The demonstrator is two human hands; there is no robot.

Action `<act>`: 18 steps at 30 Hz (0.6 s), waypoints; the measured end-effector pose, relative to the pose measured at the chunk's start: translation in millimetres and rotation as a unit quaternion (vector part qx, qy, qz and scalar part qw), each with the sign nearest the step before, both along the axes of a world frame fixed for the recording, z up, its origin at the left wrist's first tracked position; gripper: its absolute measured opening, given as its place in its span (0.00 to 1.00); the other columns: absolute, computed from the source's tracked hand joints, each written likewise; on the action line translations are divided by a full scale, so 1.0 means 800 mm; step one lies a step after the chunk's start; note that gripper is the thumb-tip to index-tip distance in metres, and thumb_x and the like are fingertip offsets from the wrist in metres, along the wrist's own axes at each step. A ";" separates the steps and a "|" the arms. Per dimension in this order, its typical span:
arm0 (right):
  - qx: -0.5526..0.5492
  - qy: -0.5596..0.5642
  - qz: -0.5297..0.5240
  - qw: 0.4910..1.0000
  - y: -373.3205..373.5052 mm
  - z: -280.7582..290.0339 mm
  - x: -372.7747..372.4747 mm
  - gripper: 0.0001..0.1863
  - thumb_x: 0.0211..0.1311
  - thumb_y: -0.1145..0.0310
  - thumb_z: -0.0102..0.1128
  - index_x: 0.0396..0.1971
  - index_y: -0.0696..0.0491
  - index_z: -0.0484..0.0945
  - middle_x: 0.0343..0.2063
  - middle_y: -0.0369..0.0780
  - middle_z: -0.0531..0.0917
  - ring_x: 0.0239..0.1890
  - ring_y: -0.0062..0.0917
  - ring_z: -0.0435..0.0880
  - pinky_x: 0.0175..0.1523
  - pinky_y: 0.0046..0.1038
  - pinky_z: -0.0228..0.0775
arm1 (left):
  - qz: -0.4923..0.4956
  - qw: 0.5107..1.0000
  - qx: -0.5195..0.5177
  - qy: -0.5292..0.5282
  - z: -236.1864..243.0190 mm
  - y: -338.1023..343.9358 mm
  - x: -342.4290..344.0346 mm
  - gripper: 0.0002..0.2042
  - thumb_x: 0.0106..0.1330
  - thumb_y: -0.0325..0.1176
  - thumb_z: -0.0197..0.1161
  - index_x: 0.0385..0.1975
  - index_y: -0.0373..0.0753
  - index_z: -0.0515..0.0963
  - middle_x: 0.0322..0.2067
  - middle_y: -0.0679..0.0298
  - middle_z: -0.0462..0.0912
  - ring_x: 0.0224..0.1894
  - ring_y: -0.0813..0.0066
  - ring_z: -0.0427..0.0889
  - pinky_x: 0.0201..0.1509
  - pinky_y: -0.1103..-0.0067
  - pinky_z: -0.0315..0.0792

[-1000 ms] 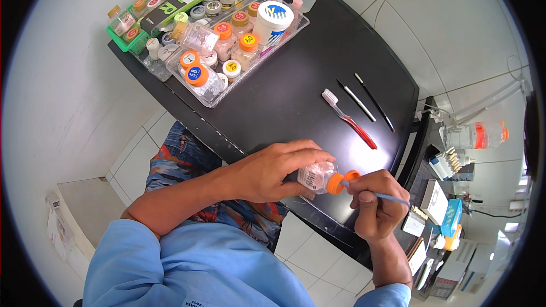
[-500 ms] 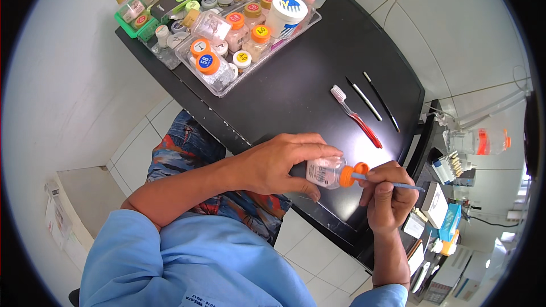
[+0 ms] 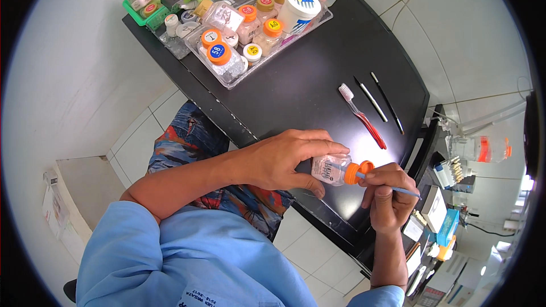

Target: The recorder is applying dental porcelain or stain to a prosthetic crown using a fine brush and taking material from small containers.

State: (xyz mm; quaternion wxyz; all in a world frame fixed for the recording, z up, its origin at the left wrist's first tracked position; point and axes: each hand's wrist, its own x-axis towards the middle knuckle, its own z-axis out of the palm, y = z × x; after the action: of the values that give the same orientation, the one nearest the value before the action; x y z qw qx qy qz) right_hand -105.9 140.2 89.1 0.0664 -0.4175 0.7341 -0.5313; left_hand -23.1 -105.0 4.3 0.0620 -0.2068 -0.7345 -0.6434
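In the head view, we see the left hand (image 3: 287, 158) curled around the base of a small clear bottle (image 3: 325, 170), tilted over the near edge of the black table (image 3: 296, 85) with its orange cap toward the right. We see the right hand (image 3: 391, 193) pinching a thin blue stick (image 3: 406, 192) that runs into the cap. Beyond the bottle we see a red toothbrush (image 3: 369, 129), and at far left a clear tray (image 3: 284, 49) of jars.

The clear bottle (image 3: 329, 170) has an orange cap (image 3: 351, 174); the rod (image 3: 402, 191) is pale blue. The toothbrush (image 3: 369, 128) is red with white bristles (image 3: 346, 91), the bench (image 3: 284, 99) black. The shirt (image 3: 227, 244) is light blue, the shorts (image 3: 185, 142) splashed blue and orange-red.
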 end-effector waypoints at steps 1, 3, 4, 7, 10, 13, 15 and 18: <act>-0.006 -0.004 0.040 0.999 0.007 -0.001 -0.008 0.15 0.81 0.67 0.59 0.35 0.63 0.84 0.29 0.45 0.87 0.17 0.15 0.79 0.23 0.17 0.67 | -0.004 1.000 -0.003 -0.001 0.000 0.000 0.001 0.37 0.59 0.36 0.83 0.71 0.37 0.77 0.55 0.54 0.84 0.54 0.57 0.87 0.58 0.67 0.80; -0.012 -0.008 0.079 0.997 0.010 -0.001 -0.011 0.15 0.81 0.68 0.58 0.36 0.63 0.84 0.30 0.46 0.87 0.17 0.15 0.79 0.23 0.17 0.68 | -0.012 1.000 -0.005 -0.002 0.000 0.001 0.000 0.37 0.60 0.36 0.83 0.71 0.37 0.76 0.55 0.54 0.83 0.55 0.57 0.86 0.58 0.67 0.80; -0.015 -0.014 0.071 0.997 0.010 -0.001 -0.010 0.14 0.81 0.69 0.58 0.36 0.64 0.84 0.30 0.46 0.87 0.17 0.16 0.79 0.22 0.17 0.68 | -0.021 1.000 -0.009 -0.003 -0.001 0.001 0.000 0.37 0.60 0.36 0.82 0.71 0.37 0.76 0.56 0.54 0.83 0.55 0.58 0.86 0.59 0.67 0.80; -0.024 0.012 0.033 0.999 0.007 -0.004 -0.005 0.13 0.81 0.71 0.58 0.37 0.64 0.84 0.32 0.46 0.87 0.17 0.17 0.80 0.22 0.17 0.68 | -0.015 1.000 -0.024 0.005 0.000 0.001 -0.002 0.38 0.61 0.37 0.82 0.73 0.38 0.75 0.56 0.55 0.82 0.54 0.59 0.86 0.59 0.68 0.79; -0.024 0.061 0.000 0.998 -0.001 -0.005 0.001 0.12 0.80 0.73 0.57 0.37 0.64 0.84 0.33 0.46 0.87 0.17 0.17 0.80 0.22 0.17 0.68 | -0.018 1.000 -0.001 -0.002 0.003 -0.003 -0.002 0.39 0.64 0.37 0.80 0.75 0.38 0.72 0.58 0.54 0.80 0.55 0.59 0.84 0.61 0.69 0.78; -0.011 0.076 -0.008 0.997 -0.002 -0.002 0.002 0.11 0.79 0.74 0.57 0.37 0.64 0.85 0.33 0.47 0.87 0.18 0.18 0.81 0.22 0.17 0.68 | -0.009 1.000 0.016 0.019 0.003 -0.002 0.002 0.38 0.68 0.34 0.77 0.77 0.36 0.69 0.59 0.52 0.78 0.57 0.59 0.82 0.63 0.69 0.76; -0.003 0.076 -0.014 0.997 0.000 -0.001 0.002 0.11 0.79 0.74 0.57 0.38 0.64 0.85 0.33 0.46 0.87 0.18 0.18 0.81 0.22 0.17 0.68 | -0.009 1.000 0.012 0.021 0.000 -0.003 0.001 0.37 0.69 0.32 0.75 0.77 0.35 0.68 0.61 0.52 0.76 0.58 0.59 0.81 0.64 0.69 0.75; 0.004 0.060 0.008 0.998 0.006 0.001 0.001 0.11 0.79 0.74 0.58 0.37 0.63 0.85 0.34 0.47 0.88 0.18 0.18 0.82 0.23 0.18 0.69 | -0.008 1.000 0.021 0.013 0.004 -0.003 0.001 0.33 0.71 0.30 0.73 0.75 0.34 0.69 0.62 0.53 0.75 0.60 0.60 0.80 0.65 0.70 0.75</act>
State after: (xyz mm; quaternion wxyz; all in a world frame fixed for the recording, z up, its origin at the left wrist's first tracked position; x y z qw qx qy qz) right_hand -105.4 144.7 90.2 0.0277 -0.4543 0.7356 -0.5017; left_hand -22.4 -107.7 7.9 0.0708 -0.2197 -0.7186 -0.6561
